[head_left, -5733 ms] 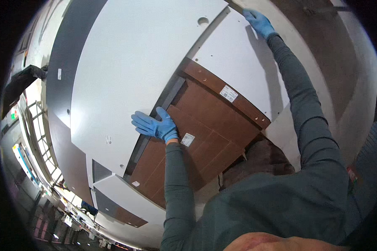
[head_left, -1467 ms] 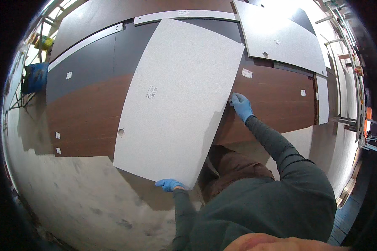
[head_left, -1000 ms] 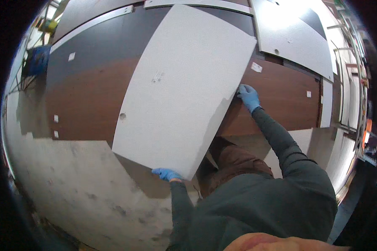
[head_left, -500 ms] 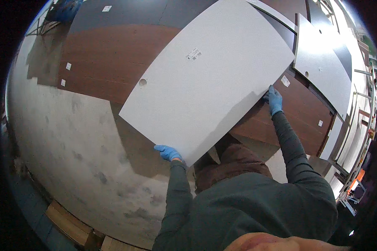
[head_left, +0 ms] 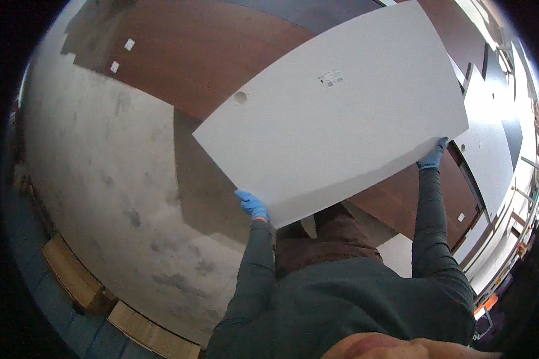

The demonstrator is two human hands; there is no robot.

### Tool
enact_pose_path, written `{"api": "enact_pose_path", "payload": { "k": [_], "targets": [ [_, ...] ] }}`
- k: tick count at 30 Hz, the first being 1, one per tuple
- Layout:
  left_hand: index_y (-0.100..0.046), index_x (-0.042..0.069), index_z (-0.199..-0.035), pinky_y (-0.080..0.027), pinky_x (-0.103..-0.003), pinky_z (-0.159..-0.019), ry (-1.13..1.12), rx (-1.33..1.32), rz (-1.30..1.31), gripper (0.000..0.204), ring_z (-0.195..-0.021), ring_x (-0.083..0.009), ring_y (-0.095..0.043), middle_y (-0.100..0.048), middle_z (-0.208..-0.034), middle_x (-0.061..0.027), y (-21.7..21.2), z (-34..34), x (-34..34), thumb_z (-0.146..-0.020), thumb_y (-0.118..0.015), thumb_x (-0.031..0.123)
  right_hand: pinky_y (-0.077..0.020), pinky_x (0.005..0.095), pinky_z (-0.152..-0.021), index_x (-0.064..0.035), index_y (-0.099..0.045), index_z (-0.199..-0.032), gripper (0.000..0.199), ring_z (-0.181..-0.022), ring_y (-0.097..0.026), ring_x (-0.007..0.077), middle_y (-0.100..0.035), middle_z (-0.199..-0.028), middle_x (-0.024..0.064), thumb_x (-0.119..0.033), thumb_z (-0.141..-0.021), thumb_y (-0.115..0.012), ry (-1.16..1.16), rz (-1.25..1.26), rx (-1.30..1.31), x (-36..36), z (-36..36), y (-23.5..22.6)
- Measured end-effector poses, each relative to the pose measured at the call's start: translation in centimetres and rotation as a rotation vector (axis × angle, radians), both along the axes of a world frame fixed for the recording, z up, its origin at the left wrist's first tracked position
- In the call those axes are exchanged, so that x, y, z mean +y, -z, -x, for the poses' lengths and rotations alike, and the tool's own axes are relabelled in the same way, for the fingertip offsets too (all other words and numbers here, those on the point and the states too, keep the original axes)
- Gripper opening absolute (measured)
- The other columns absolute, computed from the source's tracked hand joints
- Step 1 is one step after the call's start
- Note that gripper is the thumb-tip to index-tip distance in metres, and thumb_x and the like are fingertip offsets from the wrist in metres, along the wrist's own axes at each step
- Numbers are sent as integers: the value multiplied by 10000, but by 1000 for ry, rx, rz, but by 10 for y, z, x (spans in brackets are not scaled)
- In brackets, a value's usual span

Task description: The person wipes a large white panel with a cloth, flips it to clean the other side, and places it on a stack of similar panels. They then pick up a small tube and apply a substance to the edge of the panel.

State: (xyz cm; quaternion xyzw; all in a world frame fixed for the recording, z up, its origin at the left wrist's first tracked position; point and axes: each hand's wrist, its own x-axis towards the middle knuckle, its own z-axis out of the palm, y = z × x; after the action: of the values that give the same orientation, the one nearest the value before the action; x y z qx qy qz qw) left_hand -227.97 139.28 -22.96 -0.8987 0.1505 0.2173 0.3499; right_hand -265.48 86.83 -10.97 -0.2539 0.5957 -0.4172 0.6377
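Observation:
A large white panel [head_left: 341,131] spans the space in front of me, with a round hole near its left end and a small printed label [head_left: 330,78] on its face. My left hand [head_left: 253,204], in a blue glove, is closed on the panel's short near-left edge. On the long near edge, toward the right end, my right hand [head_left: 431,155] grips it in a matching glove. The fingers under the panel are hidden. Brown wood-grain boards [head_left: 215,54] lie beneath and beyond it, partly covered.
Another white panel [head_left: 488,149] with a hole rests at the right, beside a brown board [head_left: 401,194]. Bare worn concrete floor [head_left: 108,155] stretches out on the left. Wooden planks [head_left: 72,272] edge the lower left. Metal racks stand along the far right.
The white panel has swung clockwise, its left end moving away from me and its right end nearer. My right hand has shifted right and closer; my left hand moved slightly right and forward.

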Motion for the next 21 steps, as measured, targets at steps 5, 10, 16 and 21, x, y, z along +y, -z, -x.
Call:
{"api": "enact_pose_path", "payload": {
  "k": [5, 10, 16, 21],
  "targets": [
    [-424, -15, -1542, -330, -504, -1214, 931, -66, -956, 520, -1438, -281, -460, -434, -1597, -139, -1, -46, -3, -1048, -483, 135, -470, 515, -1027, -122, -407, -1514, 850, -1163, -547, 337, -542, -1356, 100, -767, -964, -460, 102, 58, 48, 14, -6, -18],
    [-421, -13, -1545, -315, -432, -1232, 1106, -67, -1187, 530, -1468, -279, -416, -423, -1609, -131, -27, -84, -13, -1049, -476, 166, -293, 506, -1210, -69, -273, -1618, 957, -1445, -369, 333, -350, -1631, 151, -736, -969, -498, 151, 115, 160, 32, -23, -49],
    [-383, 2, -1572, -305, -395, -1240, 1344, -336, -1772, 639, -1484, -235, -382, -421, -1616, -106, -31, -107, 53, -954, -544, 34, -325, 496, -1201, -94, -320, -1595, 862, -1407, -420, 349, -417, -1581, 146, -685, -994, -503, 159, 312, 139, 62, -73, -120],
    [-447, 2, -1538, -399, -365, -1123, 1251, -69, -3339, 603, -1317, -235, -508, -538, -1485, -101, -41, -172, 131, -975, -588, 164, -368, 472, -1176, -84, -323, -1598, 858, -1390, -450, 323, -426, -1577, 129, -694, -1009, -458, 57, 384, 67, 128, -149, -173]
  ]
}}
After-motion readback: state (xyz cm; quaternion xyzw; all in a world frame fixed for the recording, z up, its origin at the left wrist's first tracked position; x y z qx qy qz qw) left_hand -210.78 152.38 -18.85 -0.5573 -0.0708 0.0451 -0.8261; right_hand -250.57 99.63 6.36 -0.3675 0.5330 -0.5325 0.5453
